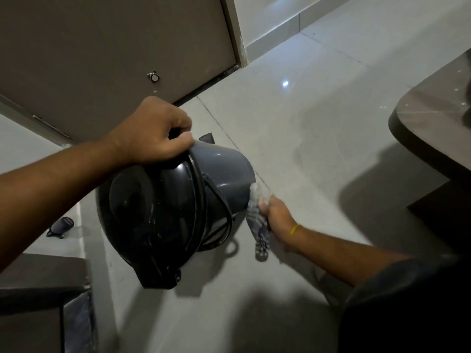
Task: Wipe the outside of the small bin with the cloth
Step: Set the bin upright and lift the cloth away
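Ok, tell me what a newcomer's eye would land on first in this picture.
First comes the small grey bin with its black lid, tipped on its side in the middle of the view and gripped at the rim by the left hand. Next is the right hand, low at the bin's right side, pressing a checked cloth against it. Behind them stands a brown door.

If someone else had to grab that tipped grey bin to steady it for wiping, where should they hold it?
Probably at the rim by the lid, from above, as the left hand does. The small bin lies tilted, so its grey wall stays clear for the cloth.
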